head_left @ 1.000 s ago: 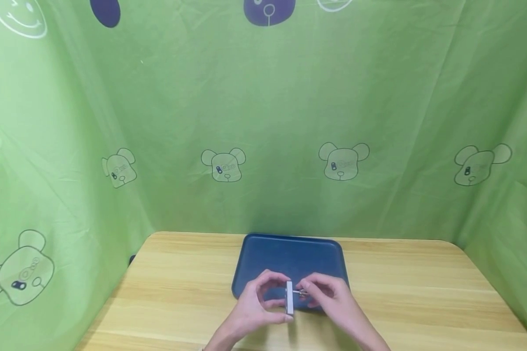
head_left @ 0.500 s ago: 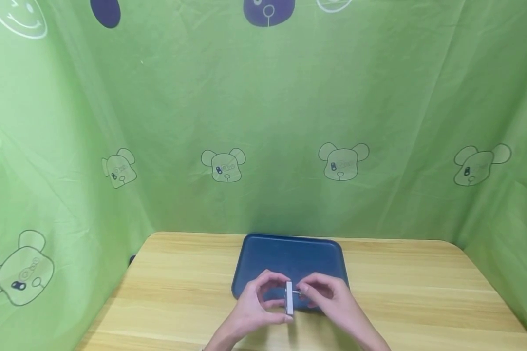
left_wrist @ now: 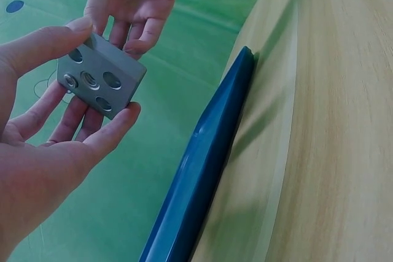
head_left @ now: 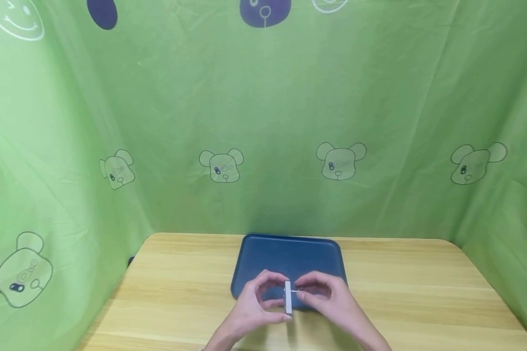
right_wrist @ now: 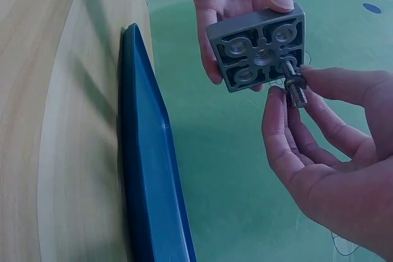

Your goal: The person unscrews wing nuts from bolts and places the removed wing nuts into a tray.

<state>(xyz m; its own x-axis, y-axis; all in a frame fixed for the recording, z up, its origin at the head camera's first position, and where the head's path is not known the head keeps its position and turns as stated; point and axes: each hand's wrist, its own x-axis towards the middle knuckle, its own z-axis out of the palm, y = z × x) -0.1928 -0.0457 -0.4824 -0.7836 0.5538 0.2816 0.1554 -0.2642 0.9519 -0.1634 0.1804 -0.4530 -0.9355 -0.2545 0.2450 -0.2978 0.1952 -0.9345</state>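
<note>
My left hand (head_left: 256, 304) holds a square grey metal plate (head_left: 288, 297) on edge by its rim, thumb opposite the fingers. The left wrist view shows the plate's flat face with several round holes and a bolt head (left_wrist: 71, 80) in one corner hole. On the ribbed face, in the right wrist view, the bolt's threaded shank (right_wrist: 299, 97) sticks out. A dark nut (right_wrist: 295, 82) sits partway along it, apart from the plate. My right hand (head_left: 329, 295) pinches this nut between thumb and fingertips.
A blue rimmed tray (head_left: 290, 248) lies on the wooden table (head_left: 193, 273) beyond and below the hands. Green curtain (head_left: 263, 107) with printed bear heads encloses the table's back and sides.
My right thumb and fingertips have shifted around the bolt, the thumb moving lower and the index finger showing above it. The left hand and plate hold nearly still. The head view drifts slightly.
</note>
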